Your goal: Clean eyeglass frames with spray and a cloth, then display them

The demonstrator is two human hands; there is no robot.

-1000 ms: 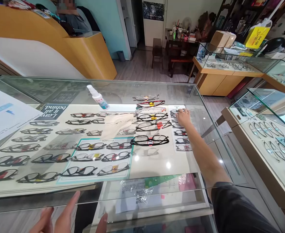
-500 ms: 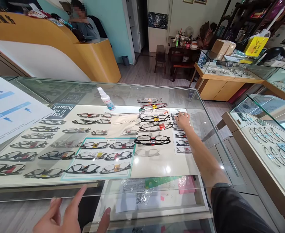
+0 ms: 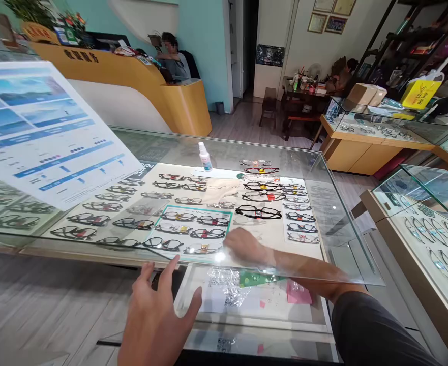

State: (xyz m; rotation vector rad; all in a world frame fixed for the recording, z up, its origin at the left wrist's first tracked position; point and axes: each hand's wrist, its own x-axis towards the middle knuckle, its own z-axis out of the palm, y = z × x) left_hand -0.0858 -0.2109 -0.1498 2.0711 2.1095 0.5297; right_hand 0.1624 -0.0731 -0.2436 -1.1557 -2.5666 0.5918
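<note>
My left hand (image 3: 155, 310) is near the front edge of the glass display case (image 3: 262, 272), fingers apart and nothing in them. Inside the case, my right hand (image 3: 248, 246) is low over the pale display board (image 3: 246, 259), its fingers curled down and hidden; what they hold, if anything, does not show. Beside it, eyeglasses (image 3: 208, 234) lie on a teal-edged card (image 3: 229, 218). Black-framed eyeglasses (image 3: 259, 212) lie just beyond the hand, at the front of a column of frames. Another column of eyeglasses (image 3: 300, 217) is to the right.
A white spray bottle (image 3: 205, 158) stands behind the frames. At left, a printed sheet (image 3: 75, 147) covers part of the case. An open drawer (image 3: 246, 317) with papers is below. Another glass case (image 3: 429, 223) stands right; a person (image 3: 178, 61) sits behind the wooden counter (image 3: 187, 104).
My right hand has left the right-hand column of frames, coming nearer and leftward across the board. My left hand has risen and moved right in view. The camera view has shifted left.
</note>
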